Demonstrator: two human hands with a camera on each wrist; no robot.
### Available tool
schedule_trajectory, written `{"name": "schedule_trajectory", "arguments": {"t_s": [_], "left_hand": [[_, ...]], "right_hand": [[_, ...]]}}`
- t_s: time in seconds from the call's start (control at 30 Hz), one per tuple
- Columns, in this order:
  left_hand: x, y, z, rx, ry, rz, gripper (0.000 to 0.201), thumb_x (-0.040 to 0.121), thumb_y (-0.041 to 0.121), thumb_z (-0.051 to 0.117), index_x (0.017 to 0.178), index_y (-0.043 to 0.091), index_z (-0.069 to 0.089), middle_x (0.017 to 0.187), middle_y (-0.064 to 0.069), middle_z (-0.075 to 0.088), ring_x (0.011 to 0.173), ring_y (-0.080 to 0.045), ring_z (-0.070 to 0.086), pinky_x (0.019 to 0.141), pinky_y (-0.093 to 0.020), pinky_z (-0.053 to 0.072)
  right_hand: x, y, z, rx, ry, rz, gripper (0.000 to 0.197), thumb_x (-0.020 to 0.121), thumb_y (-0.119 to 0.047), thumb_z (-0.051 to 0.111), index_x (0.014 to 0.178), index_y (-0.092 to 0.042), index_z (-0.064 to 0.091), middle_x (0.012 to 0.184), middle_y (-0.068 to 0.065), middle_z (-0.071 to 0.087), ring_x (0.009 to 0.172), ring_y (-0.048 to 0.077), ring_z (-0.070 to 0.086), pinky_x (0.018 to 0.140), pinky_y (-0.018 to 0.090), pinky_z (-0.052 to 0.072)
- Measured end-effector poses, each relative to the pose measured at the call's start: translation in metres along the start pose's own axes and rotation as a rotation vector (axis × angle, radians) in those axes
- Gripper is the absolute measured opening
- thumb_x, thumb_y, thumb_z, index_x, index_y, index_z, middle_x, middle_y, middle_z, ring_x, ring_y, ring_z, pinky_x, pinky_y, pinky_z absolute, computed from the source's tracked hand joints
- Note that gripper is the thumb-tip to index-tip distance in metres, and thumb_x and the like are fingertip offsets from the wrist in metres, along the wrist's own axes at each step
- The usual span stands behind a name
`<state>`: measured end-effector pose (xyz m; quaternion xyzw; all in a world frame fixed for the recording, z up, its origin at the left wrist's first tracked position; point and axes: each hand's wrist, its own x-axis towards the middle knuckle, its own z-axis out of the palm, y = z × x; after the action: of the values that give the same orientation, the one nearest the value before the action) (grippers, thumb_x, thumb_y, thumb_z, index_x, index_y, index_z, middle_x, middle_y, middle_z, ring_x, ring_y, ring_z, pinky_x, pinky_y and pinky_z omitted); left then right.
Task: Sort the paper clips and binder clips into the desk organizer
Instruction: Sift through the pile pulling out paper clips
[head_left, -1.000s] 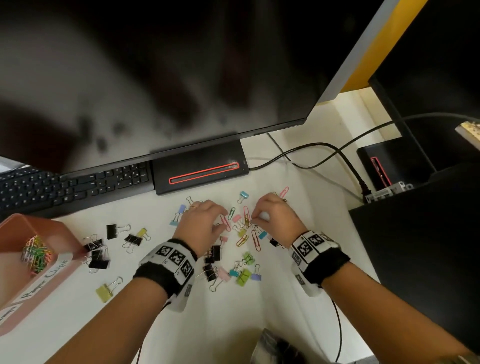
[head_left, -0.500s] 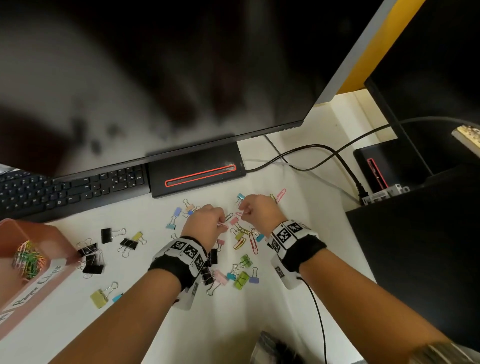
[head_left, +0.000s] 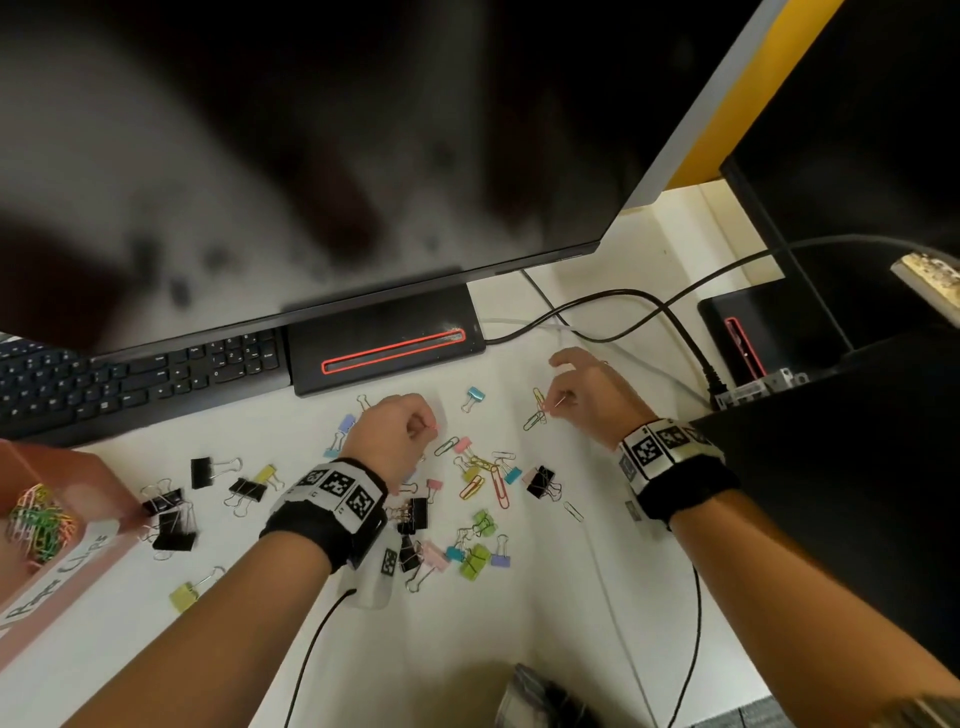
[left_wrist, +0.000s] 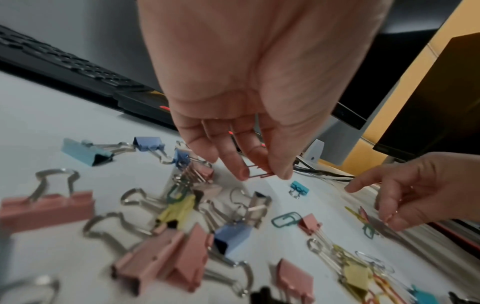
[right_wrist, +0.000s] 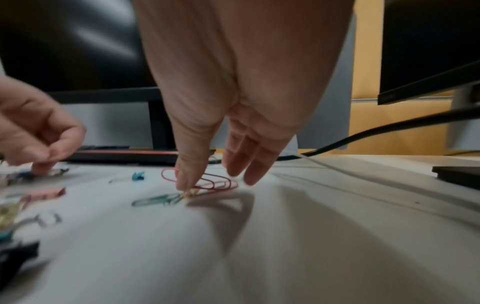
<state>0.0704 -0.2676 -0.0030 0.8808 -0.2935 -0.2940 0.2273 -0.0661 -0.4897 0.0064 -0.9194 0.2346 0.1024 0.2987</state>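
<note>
My left hand (head_left: 422, 426) hovers over the scattered pile and pinches pink paper clips (left_wrist: 259, 174) between thumb and fingers. To the right, my right hand (head_left: 556, 405) reaches down on a small cluster of paper clips. Its thumb and a finger pinch a yellow clip (right_wrist: 191, 193) lying beside red clips (right_wrist: 215, 183) and a teal one (right_wrist: 155, 200), with the other fingers spread. More coloured paper clips (head_left: 485, 480) and pastel binder clips (head_left: 475, 556) lie between my wrists, and black binder clips (head_left: 169, 525) lie further left. The pink desk organizer (head_left: 78, 467) at the left edge holds coloured paper clips (head_left: 39, 525).
A black keyboard (head_left: 130, 374) and a monitor base (head_left: 384, 348) border the far side, under a large screen. Cables (head_left: 649, 306) run across the desk behind my right hand. A black box (head_left: 831, 467) blocks the right side. White desk surface (head_left: 467, 623) lies near me.
My right hand has left the middle of the pile and moved right and farther away to the clip cluster near the cables. My left hand stays over the pile, still holding pink clips.
</note>
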Motion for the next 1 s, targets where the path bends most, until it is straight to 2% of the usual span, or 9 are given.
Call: {"name": "schedule_trajectory", "arguments": {"t_s": [0.1,0.23,0.43,0.57,0.7,0.8,0.87,0.93,1.0], "left_hand": [[0.003,0.001,0.0,-0.002,-0.002,0.015,0.006,0.085,0.016,0.06,0.088,0.021,0.058,0.083,0.004,0.056,0.062,-0.006,0.05,0.053,-0.014,0.036],[0.003,0.005,0.011,0.057,-0.087,0.033,0.019,0.085,0.018,0.06,0.104,0.019,0.059,0.089,0.002,0.061,0.079,-0.014,0.058,0.071,-0.021,0.046],[0.009,0.013,0.021,0.183,-0.094,0.054,0.012,0.089,0.019,0.055,0.092,0.013,0.065,0.089,0.002,0.047,0.083,-0.02,0.058,0.079,-0.029,0.05],[0.006,0.015,0.021,0.191,-0.095,0.089,0.01,0.091,0.013,0.05,0.091,0.011,0.06,0.091,-0.002,0.05,0.086,-0.022,0.056,0.078,-0.029,0.048],[0.0,0.012,0.019,0.137,-0.084,0.098,0.014,0.092,0.012,0.047,0.102,0.012,0.057,0.098,-0.004,0.054,0.086,-0.015,0.051,0.074,-0.023,0.043],[-0.007,0.009,0.011,0.058,-0.038,0.12,0.011,0.09,0.012,0.052,0.097,0.012,0.06,0.095,-0.003,0.054,0.079,-0.01,0.05,0.075,-0.018,0.045],[-0.015,0.011,0.007,-0.018,-0.051,0.145,0.005,0.089,0.017,0.058,0.091,0.013,0.06,0.084,0.001,0.052,0.069,-0.005,0.05,0.063,-0.01,0.047],[-0.022,0.014,0.009,-0.036,-0.101,0.181,0.009,0.086,0.024,0.061,0.092,0.017,0.059,0.078,0.005,0.051,0.064,-0.005,0.051,0.057,-0.012,0.046],[-0.025,0.016,0.018,0.019,-0.156,0.194,0.016,0.085,0.025,0.063,0.1,0.02,0.059,0.081,0.005,0.056,0.069,-0.007,0.053,0.064,-0.017,0.044]], "right_hand": [[0.001,0.0,0.004,-0.094,-0.065,-0.058,0.008,0.081,-0.013,0.067,0.08,-0.011,0.075,0.129,0.0,0.055,0.108,0.019,0.051,0.089,0.024,0.041],[0.001,-0.002,0.009,-0.076,-0.054,-0.014,0.013,0.086,-0.015,0.059,0.083,-0.01,0.071,0.092,0.006,0.068,0.087,0.023,0.062,0.08,0.036,0.052],[-0.01,-0.004,0.021,0.039,0.008,-0.001,0.008,0.087,-0.013,0.061,0.088,-0.011,0.068,0.091,0.005,0.069,0.083,0.02,0.064,0.077,0.032,0.054],[-0.018,-0.003,0.02,0.065,-0.005,-0.005,0.019,0.086,-0.013,0.062,0.104,-0.014,0.055,0.079,0.004,0.066,0.071,0.019,0.063,0.069,0.031,0.056],[-0.024,0.002,0.018,0.112,-0.019,0.008,0.022,0.085,-0.009,0.063,0.107,-0.011,0.064,0.08,0.0,0.062,0.075,0.016,0.061,0.079,0.032,0.056],[-0.03,0.005,0.017,0.148,-0.026,0.035,0.028,0.085,-0.01,0.064,0.113,-0.013,0.062,0.082,-0.002,0.061,0.078,0.013,0.06,0.083,0.029,0.055],[-0.032,0.004,0.014,0.177,-0.022,0.041,0.035,0.084,-0.012,0.065,0.119,-0.015,0.058,0.079,-0.008,0.058,0.076,0.008,0.057,0.084,0.025,0.053],[-0.031,0.001,0.012,0.187,-0.056,0.029,0.042,0.083,-0.013,0.067,0.124,-0.016,0.056,0.078,-0.009,0.056,0.075,0.007,0.055,0.084,0.025,0.052],[-0.028,-0.003,0.012,0.153,-0.116,0.005,0.044,0.083,-0.014,0.067,0.125,-0.017,0.055,0.083,-0.004,0.058,0.077,0.012,0.056,0.084,0.025,0.051]]}}
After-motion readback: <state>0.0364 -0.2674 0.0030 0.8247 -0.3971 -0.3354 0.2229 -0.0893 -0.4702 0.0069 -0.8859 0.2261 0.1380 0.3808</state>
